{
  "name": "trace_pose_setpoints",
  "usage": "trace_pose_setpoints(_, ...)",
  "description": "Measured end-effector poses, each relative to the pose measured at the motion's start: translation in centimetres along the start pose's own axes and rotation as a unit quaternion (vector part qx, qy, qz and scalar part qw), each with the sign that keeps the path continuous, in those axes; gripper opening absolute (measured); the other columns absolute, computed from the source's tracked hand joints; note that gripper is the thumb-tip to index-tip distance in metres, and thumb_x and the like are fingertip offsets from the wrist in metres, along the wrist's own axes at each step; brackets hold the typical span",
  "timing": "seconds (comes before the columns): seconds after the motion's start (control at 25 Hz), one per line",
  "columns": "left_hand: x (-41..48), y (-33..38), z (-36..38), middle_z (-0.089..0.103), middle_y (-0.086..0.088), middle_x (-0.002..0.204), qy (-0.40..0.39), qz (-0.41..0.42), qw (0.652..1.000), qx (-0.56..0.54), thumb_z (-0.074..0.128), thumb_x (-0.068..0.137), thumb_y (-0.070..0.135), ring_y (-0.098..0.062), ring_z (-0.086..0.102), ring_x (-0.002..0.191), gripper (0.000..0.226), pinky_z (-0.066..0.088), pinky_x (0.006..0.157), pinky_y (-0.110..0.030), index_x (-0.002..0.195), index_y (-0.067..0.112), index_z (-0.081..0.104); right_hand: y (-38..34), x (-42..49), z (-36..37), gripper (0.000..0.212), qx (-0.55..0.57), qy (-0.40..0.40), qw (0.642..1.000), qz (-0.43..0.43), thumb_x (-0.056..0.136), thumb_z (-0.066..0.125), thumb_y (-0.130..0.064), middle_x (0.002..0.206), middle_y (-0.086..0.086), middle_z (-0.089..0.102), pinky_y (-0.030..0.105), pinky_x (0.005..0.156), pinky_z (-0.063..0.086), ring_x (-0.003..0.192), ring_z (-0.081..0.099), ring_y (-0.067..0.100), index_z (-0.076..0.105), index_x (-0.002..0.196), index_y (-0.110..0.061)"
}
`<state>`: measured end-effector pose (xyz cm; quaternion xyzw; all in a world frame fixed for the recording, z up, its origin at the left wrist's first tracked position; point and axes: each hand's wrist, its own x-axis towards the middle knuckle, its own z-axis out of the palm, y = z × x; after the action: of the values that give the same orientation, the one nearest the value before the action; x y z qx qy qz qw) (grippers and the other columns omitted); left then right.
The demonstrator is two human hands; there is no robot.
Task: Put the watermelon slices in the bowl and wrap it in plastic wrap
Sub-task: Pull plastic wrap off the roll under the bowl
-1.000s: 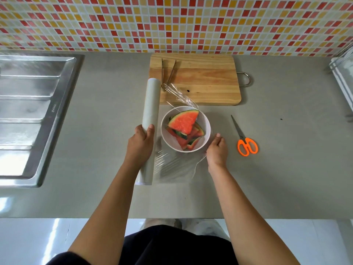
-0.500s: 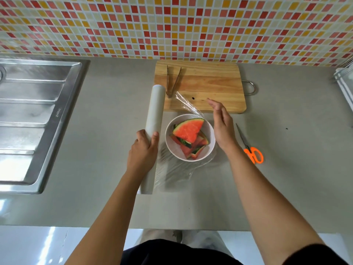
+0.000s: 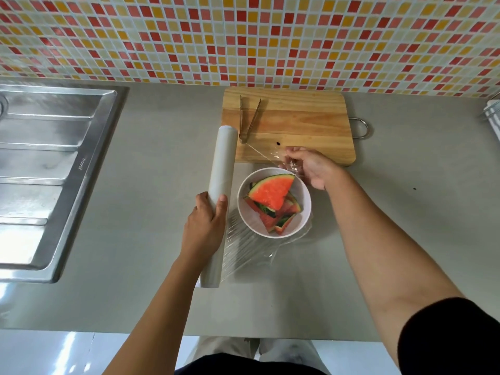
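Note:
A white bowl (image 3: 303,209) stands on the grey counter and holds several watermelon slices (image 3: 273,193), red flesh up. It sits on a sheet of clear plastic wrap (image 3: 251,247) pulled off a long white roll (image 3: 220,169) lying just left of it. My left hand (image 3: 205,226) grips the roll near its middle. My right hand (image 3: 311,167) is at the bowl's far right rim, fingers pinched on the far edge of the wrap, which stretches back toward the roll's top end.
A wooden cutting board (image 3: 297,123) with metal tongs (image 3: 249,117) lies behind the bowl against the tiled wall. A steel sink drainboard (image 3: 46,169) fills the left. A rack (image 3: 492,109) shows at the far right edge. My right arm hides the scissors.
My right hand moved from the bowl's near right side up past its far rim and took hold of the wrap's far edge. The left hand stayed on the roll.

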<state>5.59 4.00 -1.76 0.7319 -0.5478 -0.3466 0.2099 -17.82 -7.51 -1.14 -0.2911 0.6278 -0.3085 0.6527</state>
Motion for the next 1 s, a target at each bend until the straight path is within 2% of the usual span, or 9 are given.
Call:
trace_pose_setpoints(0.12, 0.0, 0.0, 0.1, 0.061, -0.014, 0.104, 0.001, -0.001, 1.000, -0.005, 0.032, 0.094, 0.052, -0.028, 0.050, 0.082, 0.044, 0.037, 0.070, -0.035, 0.117, 0.016, 0.040, 0.2, 0.3, -0.4, 0.014, 0.101, 0.074, 0.992, -0.017, 0.091, 0.052, -0.007, 0.076, 0.001, 0.060, 0.020, 0.049, 0.049, 0.061, 0.061, 0.009, 0.052, 0.085, -0.019)
trace_pose_setpoints(0.2, 0.0, 0.0, 0.2, 0.061, -0.014, 0.106, -0.001, -0.002, 1.000, -0.005, 0.032, 0.094, 0.052, -0.028, 0.051, 0.084, 0.045, 0.038, 0.071, -0.036, 0.118, 0.015, 0.040, 0.8, 0.8, -0.5, 0.018, 0.097, 0.134, 0.986, -0.033, 0.091, 0.051, -0.004, 0.075, 0.001, 0.058, 0.016, 0.045, 0.045, 0.060, 0.054, 0.008, 0.051, 0.081, -0.019)
trace_pose_setpoints(0.28, 0.0, 0.0, 0.3, 0.061, -0.015, 0.107, 0.000, -0.003, 1.000, -0.009, 0.032, 0.095, 0.051, -0.032, 0.054, 0.088, 0.045, 0.038, 0.072, -0.036, 0.119, 0.014, 0.040, 1.8, 1.3, -0.5, 0.009, 0.000, 0.175, 0.982, -0.066, 0.090, 0.054, -0.005, 0.081, 0.003, 0.059, 0.017, 0.051, 0.046, 0.063, 0.053, 0.010, 0.055, 0.086, -0.013)
trace_pose_setpoints(0.4, 0.0, -0.1, 0.5, 0.061, -0.017, 0.109, -0.003, -0.007, 1.000, -0.014, 0.034, 0.095, 0.050, -0.037, 0.055, 0.096, 0.045, 0.038, 0.072, -0.037, 0.120, 0.013, 0.041, 3.4, 1.6, -0.7, 0.005, -0.201, 0.230, 0.943, -0.129, 0.086, 0.060, -0.014, 0.089, 0.004, 0.062, 0.031, 0.073, 0.046, 0.079, 0.058, 0.018, 0.060, 0.091, -0.012)
trace_pose_setpoints(0.48, -0.1, -0.1, 0.5, 0.061, -0.018, 0.108, -0.003, -0.008, 1.000, -0.017, 0.034, 0.095, 0.050, -0.037, 0.055, 0.097, 0.044, 0.038, 0.072, -0.037, 0.119, 0.013, 0.041, 4.1, 1.6, -0.6, 0.005, -0.223, 0.231, 0.932, -0.167, 0.084, 0.064, -0.014, 0.087, 0.003, 0.063, 0.032, 0.076, 0.046, 0.082, 0.059, 0.019, 0.058, 0.084, -0.014)
trace_pose_setpoints(0.68, -0.1, -0.1, 0.5, 0.061, -0.013, 0.106, -0.005, 0.001, 1.000, -0.021, 0.034, 0.094, 0.051, -0.029, 0.052, 0.087, 0.045, 0.039, 0.072, -0.036, 0.118, 0.014, 0.041, 4.2, 1.7, -1.0, 0.015, -0.007, 0.222, 0.975, -0.026, 0.082, 0.066, -0.009, 0.074, -0.001, 0.063, 0.023, 0.061, 0.048, 0.074, 0.060, 0.015, 0.058, 0.071, -0.016)
trace_pose_setpoints(0.84, -0.2, 0.0, 0.6, 0.060, -0.012, 0.106, -0.011, 0.004, 1.000, -0.014, 0.034, 0.094, 0.052, -0.027, 0.050, 0.086, 0.046, 0.039, 0.073, -0.036, 0.118, 0.014, 0.041, 3.3, 1.6, -1.4, 0.013, 0.108, 0.200, 0.973, 0.042, 0.092, 0.051, -0.005, 0.077, 0.006, 0.059, 0.018, 0.046, 0.052, 0.058, 0.059, 0.011, 0.056, 0.080, -0.010)
trace_pose_setpoints(0.88, -0.1, 0.0, 0.6, 0.060, -0.012, 0.106, -0.011, 0.005, 1.000, -0.014, 0.034, 0.094, 0.052, -0.027, 0.050, 0.086, 0.045, 0.039, 0.072, -0.036, 0.118, 0.014, 0.041, 3.0, 1.4, -1.5, 0.012, 0.120, 0.200, 0.971, 0.043, 0.093, 0.046, -0.005, 0.078, 0.007, 0.058, 0.018, 0.049, 0.053, 0.061, 0.058, 0.013, 0.057, 0.088, -0.006)
trace_pose_setpoints(1.0, 0.0, -0.2, 0.4, 0.060, -0.013, 0.106, -0.007, 0.002, 1.000, -0.022, 0.035, 0.094, 0.051, -0.027, 0.050, 0.085, 0.044, 0.038, 0.072, -0.036, 0.117, 0.014, 0.041, 2.2, 0.1, -1.7, 0.033, 0.017, 0.275, 0.961, -0.014, 0.098, 0.033, -0.022, 0.097, 0.014, 0.064, 0.031, 0.080, 0.052, 0.087, 0.061, 0.026, 0.059, 0.107, -0.004)
